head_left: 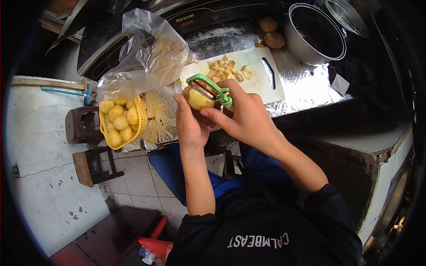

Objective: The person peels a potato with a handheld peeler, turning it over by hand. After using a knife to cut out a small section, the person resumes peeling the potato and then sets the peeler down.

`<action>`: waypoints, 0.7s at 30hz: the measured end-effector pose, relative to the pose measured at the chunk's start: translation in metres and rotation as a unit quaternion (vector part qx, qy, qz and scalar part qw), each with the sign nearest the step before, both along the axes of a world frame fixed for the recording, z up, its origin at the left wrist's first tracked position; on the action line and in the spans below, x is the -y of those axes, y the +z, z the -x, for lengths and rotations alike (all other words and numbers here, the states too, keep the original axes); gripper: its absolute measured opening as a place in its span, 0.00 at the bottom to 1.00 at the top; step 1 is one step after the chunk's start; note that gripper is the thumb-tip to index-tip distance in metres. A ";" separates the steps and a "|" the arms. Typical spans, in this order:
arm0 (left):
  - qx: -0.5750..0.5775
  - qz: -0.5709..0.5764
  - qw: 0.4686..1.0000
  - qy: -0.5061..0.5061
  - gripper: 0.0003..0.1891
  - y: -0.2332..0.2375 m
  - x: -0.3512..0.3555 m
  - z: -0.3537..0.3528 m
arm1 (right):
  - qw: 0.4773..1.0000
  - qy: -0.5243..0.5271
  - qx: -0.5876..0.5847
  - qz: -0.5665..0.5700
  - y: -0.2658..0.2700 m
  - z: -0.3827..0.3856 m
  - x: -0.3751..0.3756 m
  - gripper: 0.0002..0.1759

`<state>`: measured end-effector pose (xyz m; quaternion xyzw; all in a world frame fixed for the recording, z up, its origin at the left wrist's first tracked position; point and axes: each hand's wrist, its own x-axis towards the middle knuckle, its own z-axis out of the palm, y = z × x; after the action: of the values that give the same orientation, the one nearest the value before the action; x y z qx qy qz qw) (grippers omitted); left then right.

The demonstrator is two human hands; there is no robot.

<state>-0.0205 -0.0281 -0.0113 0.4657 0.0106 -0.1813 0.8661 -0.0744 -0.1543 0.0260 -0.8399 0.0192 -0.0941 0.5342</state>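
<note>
A partly peeled potato (198, 100) rests in my left hand (191, 122), its fingers wrapped round the underside. My right hand (248, 114) grips a green peeler (223, 96), whose blade lies against the potato's upper side. Pale yellow flesh shows on the potato's front, with brown skin at its upper left. Just beyond my hands, a white cutting board (262, 91) bears a heap of peels (228, 66). To the left, a yellow basket (143, 116) holds several peeled potatoes (120, 123).
A clear plastic bag (155, 48) lies behind the basket. Unpeeled potatoes (274, 41) sit beyond the board, beside a large metal pot (306, 53) with a strainer (348, 17) behind it. Below left are a brown stool (82, 125) and a small wooden stool (83, 169).
</note>
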 end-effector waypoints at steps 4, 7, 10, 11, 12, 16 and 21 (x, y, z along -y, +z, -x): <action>0.024 0.011 0.997 0.072 0.30 -0.005 -0.005 -0.001 | 0.999 0.023 0.035 -0.020 -0.007 0.006 -0.011 0.25; -0.016 -0.006 0.990 0.138 0.26 0.000 -0.006 -0.001 | 0.998 0.034 0.013 -0.044 -0.004 0.011 -0.011 0.22; -0.031 0.007 0.988 0.151 0.25 0.007 -0.002 0.002 | 0.990 0.049 0.046 0.124 -0.002 0.012 -0.009 0.20; -0.031 0.008 0.988 0.151 0.25 0.006 -0.002 0.003 | 0.980 0.044 0.066 0.182 -0.001 0.012 -0.013 0.18; -0.014 0.001 0.988 0.157 0.25 0.006 -0.003 0.005 | 0.967 0.039 0.084 0.239 0.000 0.012 -0.017 0.18; -0.087 0.000 0.966 0.245 0.25 0.026 0.007 0.013 | 0.965 -0.013 0.077 0.252 -0.004 -0.001 -0.018 0.18; -0.034 0.027 0.981 0.189 0.25 0.021 -0.007 0.014 | 0.984 -0.080 0.120 0.108 -0.005 -0.021 0.004 0.20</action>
<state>-0.0347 -0.0211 0.0095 0.4254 0.1224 -0.0304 0.8962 -0.0535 -0.1587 0.0210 -0.8709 0.0118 -0.2386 0.4294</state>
